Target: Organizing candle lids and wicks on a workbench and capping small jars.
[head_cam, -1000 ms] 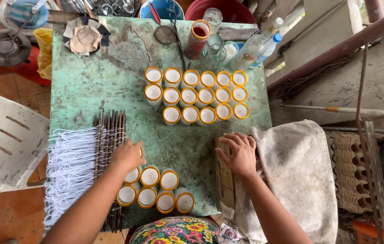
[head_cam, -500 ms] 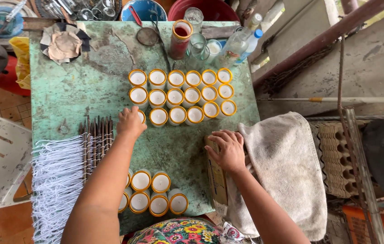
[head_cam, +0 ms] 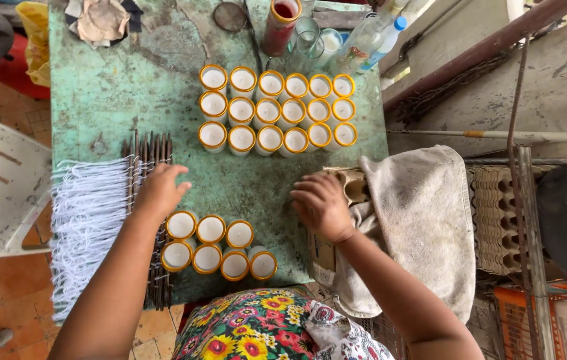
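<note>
Eighteen cups (head_cam: 277,110) stand arrayed, seven (head_cam: 220,247) by me wait; my left hand (head_cam: 160,190) hovers spread, my right hand (head_cam: 320,203) rests curled, holding nothing

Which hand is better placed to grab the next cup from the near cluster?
Probably left. The left hand hovers just above the near cluster of orange-rimmed, white-filled cups; the right hand rests on the cardboard carton beside the grey cloth.

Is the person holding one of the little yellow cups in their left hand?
No, the left hand is empty, hovering over the dark sticks just above the near group of yellow-rimmed cups.
</note>
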